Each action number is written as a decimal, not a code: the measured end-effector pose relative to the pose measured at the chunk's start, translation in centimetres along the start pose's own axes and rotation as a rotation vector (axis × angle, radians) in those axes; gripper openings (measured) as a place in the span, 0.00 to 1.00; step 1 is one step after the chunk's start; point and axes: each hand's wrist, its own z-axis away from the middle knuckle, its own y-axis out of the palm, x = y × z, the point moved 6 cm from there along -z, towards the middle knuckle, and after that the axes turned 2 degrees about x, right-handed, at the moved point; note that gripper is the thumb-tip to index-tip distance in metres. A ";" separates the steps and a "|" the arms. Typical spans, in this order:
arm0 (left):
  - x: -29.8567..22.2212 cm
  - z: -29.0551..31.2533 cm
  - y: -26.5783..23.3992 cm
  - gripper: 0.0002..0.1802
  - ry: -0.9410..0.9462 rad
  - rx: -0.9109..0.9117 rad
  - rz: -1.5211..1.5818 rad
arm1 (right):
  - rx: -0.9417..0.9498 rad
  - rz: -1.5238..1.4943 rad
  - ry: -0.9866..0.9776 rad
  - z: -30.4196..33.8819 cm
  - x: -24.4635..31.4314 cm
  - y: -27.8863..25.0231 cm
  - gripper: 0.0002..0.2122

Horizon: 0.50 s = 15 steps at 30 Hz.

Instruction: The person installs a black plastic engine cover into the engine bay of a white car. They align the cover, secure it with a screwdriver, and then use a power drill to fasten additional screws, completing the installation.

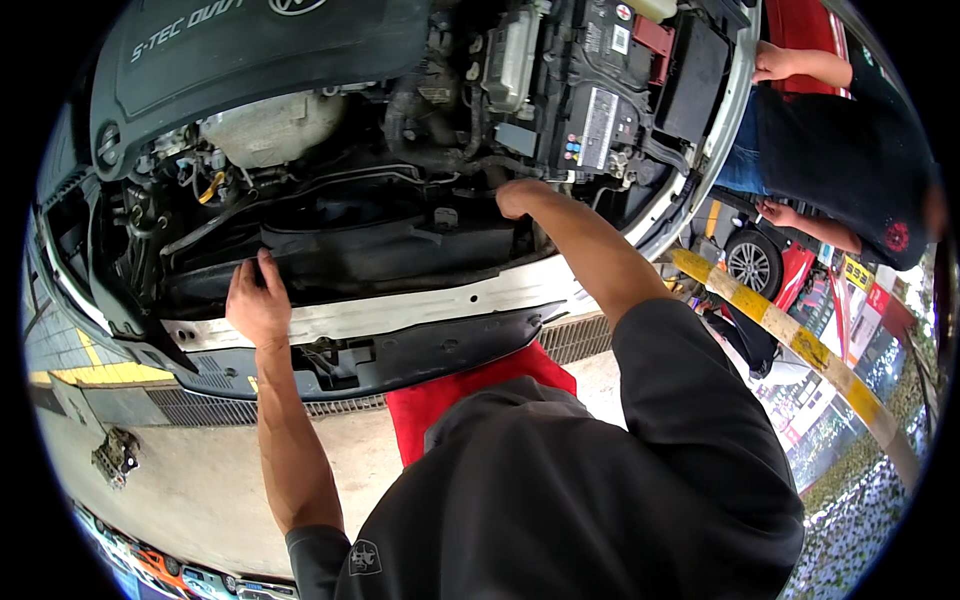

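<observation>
A long black radiator fan shroud (pixel 370 250) lies across the front of an open engine bay, behind the white front crossmember (pixel 440 308). My left hand (pixel 258 300) is at the shroud's left end, its fingers closed over the upper edge. Near the shroud's right end, below black hoses, my right hand (pixel 520 198) reaches in with bent fingers. Its fingertips, and whatever they hold, are hidden. A metal pipe (pixel 330 178) runs just behind the shroud.
Behind stand a black engine cover (pixel 260 50) and, at right, a battery (pixel 600 130). A red cloth (pixel 490 390) hangs at the front bumper. A yellow-and-white pole (pixel 800 345) slants on the right; beyond it another person (pixel 840 140) stands beside a red car. A metal part (pixel 117 455) lies on the floor.
</observation>
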 end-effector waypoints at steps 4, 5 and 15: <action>-0.5 -0.3 -0.4 0.21 0.022 -0.031 0.019 | 0.011 -0.082 0.042 1.9 0.5 -0.4 0.18; -0.6 -0.5 -0.3 0.21 0.028 -0.030 0.028 | 0.047 -0.054 0.045 0.7 0.0 0.6 0.18; -0.1 -0.5 -0.6 0.19 0.043 -0.068 0.050 | -0.182 -0.302 0.229 5.4 1.3 -2.4 0.17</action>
